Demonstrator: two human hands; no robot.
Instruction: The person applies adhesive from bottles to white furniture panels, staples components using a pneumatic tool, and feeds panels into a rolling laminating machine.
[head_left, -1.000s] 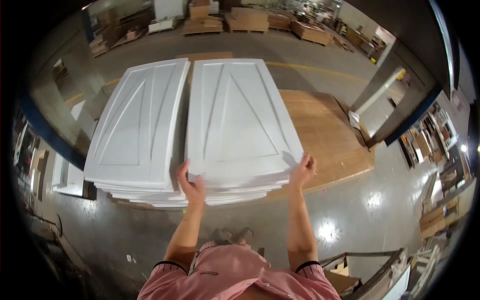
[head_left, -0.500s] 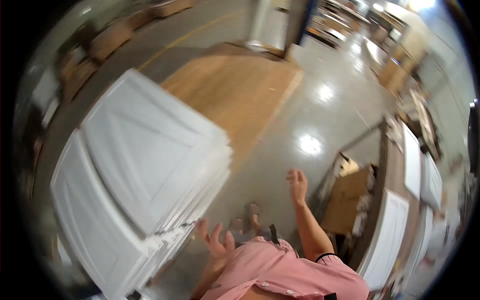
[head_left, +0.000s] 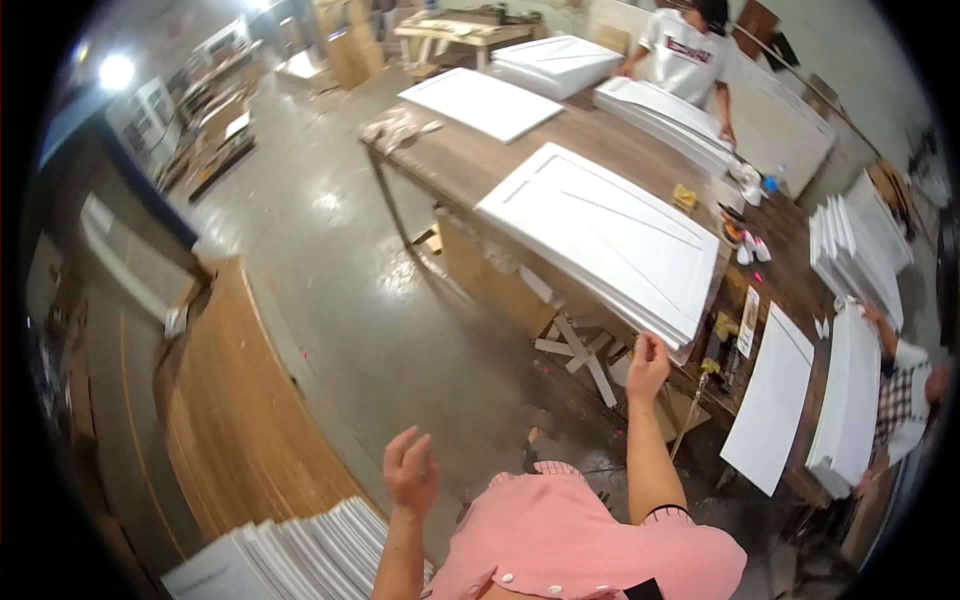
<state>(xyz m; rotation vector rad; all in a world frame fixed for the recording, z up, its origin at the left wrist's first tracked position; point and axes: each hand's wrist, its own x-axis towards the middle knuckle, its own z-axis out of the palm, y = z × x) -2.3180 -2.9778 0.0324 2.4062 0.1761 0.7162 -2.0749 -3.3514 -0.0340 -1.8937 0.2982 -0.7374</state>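
Fingers of the right hand (head_left: 648,358) curl loosely just beneath the near corner of the stack of white door panels (head_left: 600,235), the fingertips touching or all but touching its lower edge; whether they actually grip it cannot be told. That forearm rises nearly straight up from the pink shirt (head_left: 590,545). The left hand (head_left: 410,472) is raised in open air over the concrete floor (head_left: 330,280), fingers spread and slightly bent, holding nothing. The stack lies tilted on the long wooden surface (head_left: 470,160), its near corner jutting past the edge. A second pile of white panels (head_left: 300,560) sits low at the person's left, beside a broad wooden board (head_left: 220,420). Farther along the surface another person (head_left: 690,55) bends over more panels (head_left: 660,110), and single white panels (head_left: 775,400) lean at the right.
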